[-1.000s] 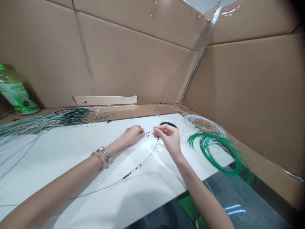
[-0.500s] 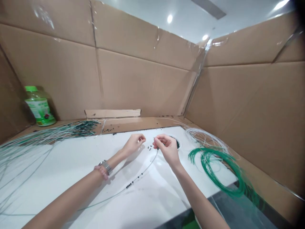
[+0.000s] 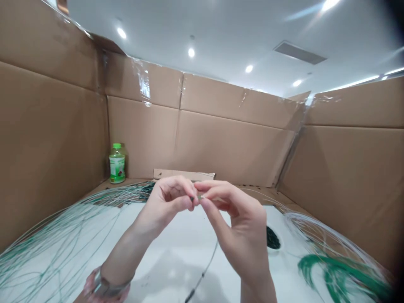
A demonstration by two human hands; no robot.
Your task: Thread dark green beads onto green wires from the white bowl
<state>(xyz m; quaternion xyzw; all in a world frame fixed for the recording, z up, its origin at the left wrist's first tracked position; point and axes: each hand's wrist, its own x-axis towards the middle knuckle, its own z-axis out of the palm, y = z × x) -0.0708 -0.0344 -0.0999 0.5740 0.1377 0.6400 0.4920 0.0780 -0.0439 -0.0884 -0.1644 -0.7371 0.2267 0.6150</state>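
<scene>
Both hands up above the white worktop (image 3: 176,235), fingertips practically meeting. Left hand (image 3: 167,202): thumb-and-finger grip pinched tight on a small dark bead (image 3: 192,198); exact fit hidden by the fingers. Right hand (image 3: 243,219): grip also pinched, thumb to finger, on the thin wire (image 3: 212,259) near its tip, other fingers curled. Can't tell if the bead is on the tip. Wire hangs down past the right thumb, one bead (image 3: 203,275) partway along, dark cluster (image 3: 190,296) lower, at frame edge. Heap of dark beads (image 3: 272,238) just beside right hand; green coil (image 3: 334,282) further right, blurred.
</scene>
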